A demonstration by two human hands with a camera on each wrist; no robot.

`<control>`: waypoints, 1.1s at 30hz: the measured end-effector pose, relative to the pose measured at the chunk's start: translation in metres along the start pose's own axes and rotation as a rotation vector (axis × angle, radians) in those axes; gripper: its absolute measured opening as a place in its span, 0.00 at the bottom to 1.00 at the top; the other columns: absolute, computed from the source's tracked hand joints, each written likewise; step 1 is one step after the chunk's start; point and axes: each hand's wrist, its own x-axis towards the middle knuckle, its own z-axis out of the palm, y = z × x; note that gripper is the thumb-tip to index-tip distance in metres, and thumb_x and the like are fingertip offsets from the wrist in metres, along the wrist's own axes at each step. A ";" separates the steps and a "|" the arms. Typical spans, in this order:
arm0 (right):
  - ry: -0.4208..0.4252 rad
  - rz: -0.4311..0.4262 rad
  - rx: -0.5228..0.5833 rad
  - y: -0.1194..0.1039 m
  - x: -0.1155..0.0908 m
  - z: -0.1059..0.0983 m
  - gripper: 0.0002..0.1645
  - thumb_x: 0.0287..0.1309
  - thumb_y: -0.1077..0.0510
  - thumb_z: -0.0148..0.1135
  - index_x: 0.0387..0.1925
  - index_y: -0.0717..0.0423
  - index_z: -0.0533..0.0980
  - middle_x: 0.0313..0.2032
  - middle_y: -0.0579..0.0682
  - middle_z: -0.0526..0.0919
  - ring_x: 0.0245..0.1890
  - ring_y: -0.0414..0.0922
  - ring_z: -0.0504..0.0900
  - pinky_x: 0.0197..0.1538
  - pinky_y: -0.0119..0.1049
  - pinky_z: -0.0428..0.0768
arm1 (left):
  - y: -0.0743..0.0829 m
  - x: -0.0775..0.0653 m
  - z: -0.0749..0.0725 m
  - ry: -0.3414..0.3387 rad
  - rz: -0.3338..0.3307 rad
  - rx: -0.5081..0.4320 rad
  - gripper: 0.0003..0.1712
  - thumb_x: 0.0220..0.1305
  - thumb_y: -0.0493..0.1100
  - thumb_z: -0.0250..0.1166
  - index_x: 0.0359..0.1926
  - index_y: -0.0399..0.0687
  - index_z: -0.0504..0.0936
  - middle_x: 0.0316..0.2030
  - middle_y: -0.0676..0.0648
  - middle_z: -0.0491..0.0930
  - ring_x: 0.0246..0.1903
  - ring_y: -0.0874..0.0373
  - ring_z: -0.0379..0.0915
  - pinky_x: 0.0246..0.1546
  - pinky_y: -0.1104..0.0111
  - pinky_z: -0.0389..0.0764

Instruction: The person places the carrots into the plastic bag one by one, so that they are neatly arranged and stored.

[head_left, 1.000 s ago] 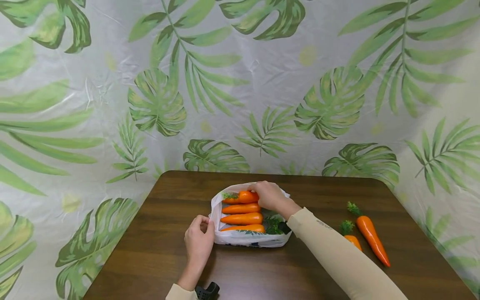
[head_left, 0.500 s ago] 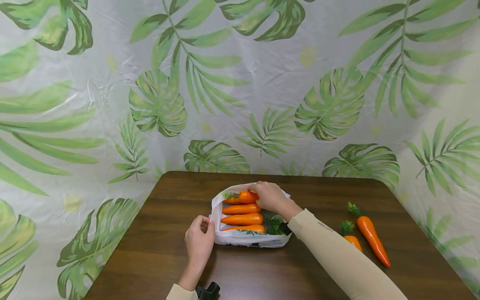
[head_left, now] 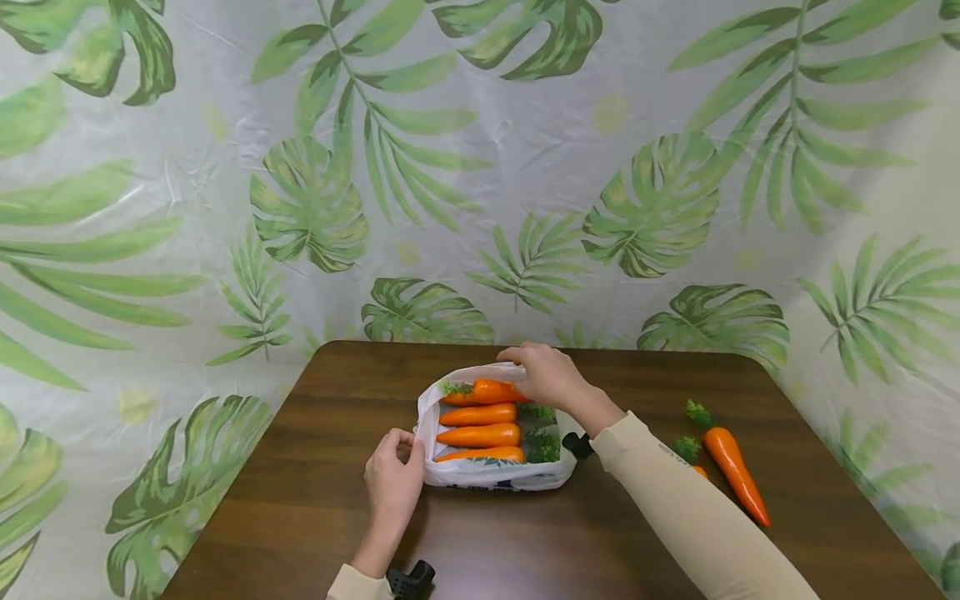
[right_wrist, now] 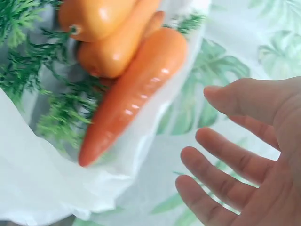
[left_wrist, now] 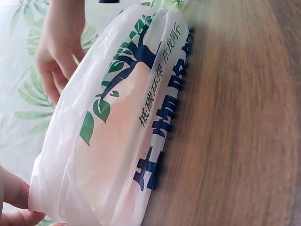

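Note:
A white plastic bag with printed leaves and lettering lies on the table, its mouth spread wide. Several orange carrots with feathery green tops are laid side by side inside it. My left hand pinches the bag's left rim between thumb and fingers. Above the bag's back right rim is my right hand, empty, its fingers spread in the right wrist view. Next to it there, the rearmost carrot lies in the bag along the rim, its tip beside the greens.
On the brown wooden table, another carrot lies to the right. Beside it, one more carrot shows its green top, mostly hidden behind the right sleeve. A leaf-print sheet hangs behind the table.
My right hand has let go of the rearmost carrot and risen slightly up and to the right. My left hand keeps its hold on the bag's rim.

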 end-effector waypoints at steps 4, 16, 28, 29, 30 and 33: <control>0.022 0.013 0.019 -0.003 -0.007 -0.015 0.28 0.61 0.55 0.69 0.62 0.40 0.77 0.55 0.49 0.81 0.47 0.49 0.81 0.37 0.45 0.80 | 0.000 0.001 -0.001 -0.017 -0.016 -0.001 0.06 0.59 0.37 0.70 0.28 0.49 0.81 0.25 0.53 0.81 0.27 0.55 0.80 0.32 0.57 0.75; 0.080 0.053 0.077 -0.002 -0.045 -0.038 0.30 0.60 0.54 0.70 0.65 0.41 0.75 0.57 0.44 0.79 0.50 0.47 0.80 0.45 0.47 0.80 | -0.002 -0.001 -0.002 -0.024 -0.026 0.004 0.05 0.60 0.38 0.69 0.29 0.48 0.81 0.27 0.51 0.82 0.29 0.53 0.81 0.34 0.54 0.75; 0.167 0.148 0.103 0.025 -0.096 -0.050 0.34 0.57 0.54 0.73 0.65 0.41 0.75 0.55 0.48 0.80 0.50 0.50 0.79 0.44 0.51 0.79 | 0.002 0.000 -0.002 -0.038 -0.036 -0.003 0.05 0.60 0.39 0.70 0.29 0.49 0.81 0.27 0.51 0.82 0.28 0.53 0.81 0.33 0.55 0.75; 0.171 0.154 0.104 0.028 -0.100 -0.050 0.34 0.57 0.54 0.73 0.65 0.41 0.75 0.55 0.49 0.80 0.50 0.50 0.79 0.43 0.51 0.78 | 0.003 0.000 -0.002 -0.040 -0.039 -0.004 0.05 0.60 0.39 0.70 0.29 0.49 0.81 0.27 0.51 0.82 0.28 0.53 0.81 0.33 0.55 0.75; 0.173 0.162 0.103 0.030 -0.104 -0.051 0.34 0.57 0.53 0.73 0.65 0.40 0.75 0.55 0.48 0.80 0.50 0.50 0.79 0.43 0.51 0.78 | 0.003 0.000 -0.002 -0.043 -0.042 -0.005 0.05 0.60 0.40 0.70 0.29 0.49 0.81 0.27 0.51 0.82 0.29 0.53 0.81 0.33 0.55 0.75; 0.176 0.185 0.104 0.039 -0.119 -0.052 0.35 0.57 0.52 0.73 0.66 0.40 0.74 0.57 0.48 0.79 0.50 0.50 0.78 0.42 0.50 0.78 | 0.004 0.000 -0.002 -0.049 -0.043 -0.009 0.05 0.60 0.40 0.70 0.30 0.48 0.82 0.28 0.50 0.82 0.29 0.53 0.81 0.34 0.55 0.75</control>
